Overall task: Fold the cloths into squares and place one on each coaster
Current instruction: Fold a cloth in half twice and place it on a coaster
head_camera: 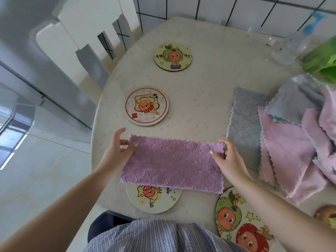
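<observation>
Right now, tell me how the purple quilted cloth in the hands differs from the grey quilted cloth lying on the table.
The purple quilted cloth is pinched at both ends by the left hand and right hand; the grey quilted cloth lies untouched. The purple one covers part of a round coaster; the grey one sits partly under a pink cloth. Both show scalloped edges.

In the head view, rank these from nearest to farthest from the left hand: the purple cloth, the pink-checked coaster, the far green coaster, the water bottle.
1. Purple cloth: pinched by the left hand.
2. Pink-checked coaster: just beyond the hand.
3. Far green coaster: farther up the table.
4. Water bottle: far right corner.
</observation>
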Tool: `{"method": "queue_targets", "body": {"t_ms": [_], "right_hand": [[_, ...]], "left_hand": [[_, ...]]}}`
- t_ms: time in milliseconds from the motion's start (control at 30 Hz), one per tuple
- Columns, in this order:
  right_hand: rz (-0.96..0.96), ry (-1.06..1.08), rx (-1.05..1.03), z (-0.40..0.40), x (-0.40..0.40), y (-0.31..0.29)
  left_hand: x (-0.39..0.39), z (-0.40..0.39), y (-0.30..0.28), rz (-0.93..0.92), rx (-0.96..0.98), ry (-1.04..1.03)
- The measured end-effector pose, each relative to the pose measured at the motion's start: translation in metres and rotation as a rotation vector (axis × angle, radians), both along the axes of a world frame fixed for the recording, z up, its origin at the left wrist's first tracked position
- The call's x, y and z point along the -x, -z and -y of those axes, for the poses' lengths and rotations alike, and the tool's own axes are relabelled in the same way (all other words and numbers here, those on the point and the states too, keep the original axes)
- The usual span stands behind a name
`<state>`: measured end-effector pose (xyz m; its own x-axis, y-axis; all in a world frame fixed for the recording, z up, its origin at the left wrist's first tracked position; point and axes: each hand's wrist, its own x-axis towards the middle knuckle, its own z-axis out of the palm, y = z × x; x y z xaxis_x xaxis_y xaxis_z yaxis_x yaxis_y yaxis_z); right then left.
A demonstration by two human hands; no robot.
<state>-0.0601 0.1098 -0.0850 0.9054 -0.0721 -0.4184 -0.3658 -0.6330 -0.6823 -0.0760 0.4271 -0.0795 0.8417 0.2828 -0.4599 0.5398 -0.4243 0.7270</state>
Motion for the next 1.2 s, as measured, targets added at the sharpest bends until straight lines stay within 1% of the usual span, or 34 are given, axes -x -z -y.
{"method": "queue_targets", "body": {"t_ms": [67, 133, 200, 233, 300, 333, 400, 433, 500, 567, 600, 667, 767, 900, 1000, 1067, 1200], "right_hand": [[0.029, 0.004, -0.046, 0.003, 0.007, 0.001], [0.032, -0.005, -0.067, 0.006, 0.013, 0.004], [0.056, -0.021, -0.039, 0.007, 0.017, 0.004], [0.098, -0.025, 0.003, 0.007, 0.019, 0.003], [0.244, -0.074, 0.134, 0.002, 0.024, -0.003], [0.333, -0.136, 0.208, -0.003, 0.027, -0.007], [0.454, -0.308, 0.307, -0.023, 0.035, -0.014], [0.465, -0.403, 0.324, -0.035, 0.039, -0.015], [0.367, -0.567, 0.353, -0.061, 0.049, -0.012], [0.267, -0.653, 0.411, -0.075, 0.058, 0.001], [0.249, -0.678, 0.438, -0.076, 0.063, 0.007], [0.283, -0.713, 0.501, -0.067, 0.070, 0.019], [0.299, -0.730, 0.578, -0.045, 0.073, 0.027], [0.288, -0.705, 0.590, -0.015, 0.079, 0.029], [0.299, -0.740, 0.616, 0.005, 0.085, 0.027], [0.336, -0.755, 0.583, 0.008, 0.080, 0.023], [0.433, -0.652, 0.407, -0.021, 0.036, 0.007]], "left_hand": [[0.008, -0.001, -0.003, 0.005, -0.029, 0.140], [0.015, -0.001, 0.000, 0.020, -0.143, 0.291], [0.021, 0.001, 0.004, 0.041, -0.239, 0.332], [0.024, 0.002, 0.005, 0.065, -0.309, 0.337], [0.030, 0.009, 0.005, 0.183, -0.535, 0.401], [0.034, 0.014, 0.005, 0.265, -0.627, 0.465], [0.044, 0.034, 0.007, 0.391, -0.699, 0.631], [0.050, 0.048, 0.010, 0.421, -0.711, 0.722], [0.059, 0.072, 0.019, 0.399, -0.719, 0.842], [0.064, 0.081, 0.027, 0.338, -0.684, 0.861], [0.066, 0.079, 0.032, 0.333, -0.689, 0.865], [0.070, 0.070, 0.039, 0.361, -0.733, 0.888], [0.074, 0.052, 0.040, 0.381, -0.740, 0.902], [0.084, 0.024, 0.041, 0.428, -0.715, 0.919], [0.091, 0.010, 0.044, 0.460, -0.724, 0.957], [0.091, 0.011, 0.041, 0.493, -0.708, 0.934], [0.081, 0.036, 0.030, 0.643, -0.571, 0.899]]}}
